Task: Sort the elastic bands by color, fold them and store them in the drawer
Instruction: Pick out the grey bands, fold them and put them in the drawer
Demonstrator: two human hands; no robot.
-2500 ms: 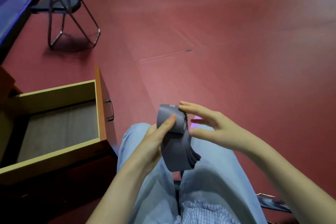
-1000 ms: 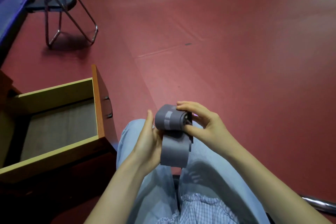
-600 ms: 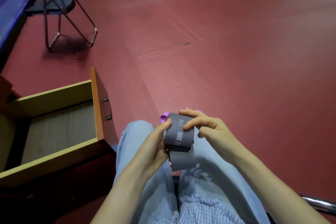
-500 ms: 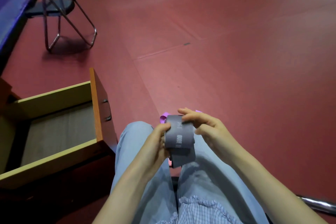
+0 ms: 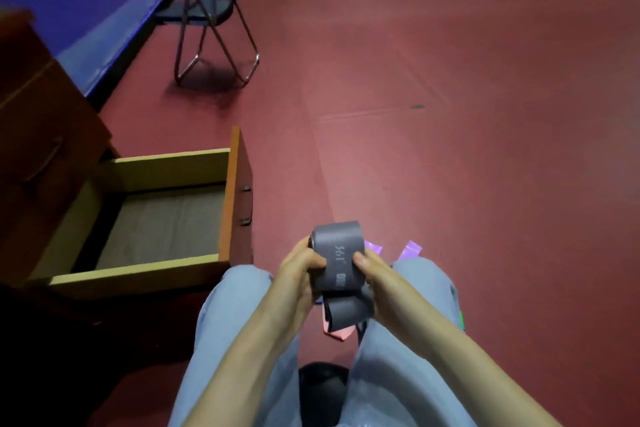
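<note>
Above the lap, folded grey band (image 5: pixel 337 253) printed "361°", further white lettering blurred, left grip (image 5: pixel 299 274) and right grip (image 5: pixel 375 279) each clasping one side, open drawer (image 5: pixel 173 165) at left.

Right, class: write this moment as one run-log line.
step: fold | left hand: grips grey band | right hand: grips grey band | drawer: open | purple bands: floor, beyond knees

The drawer (image 5: pixel 166 170) is at nine o'clock from the band (image 5: pixel 337 260). The chair (image 5: pixel 204 10) is at eleven, behind the drawer.
</note>
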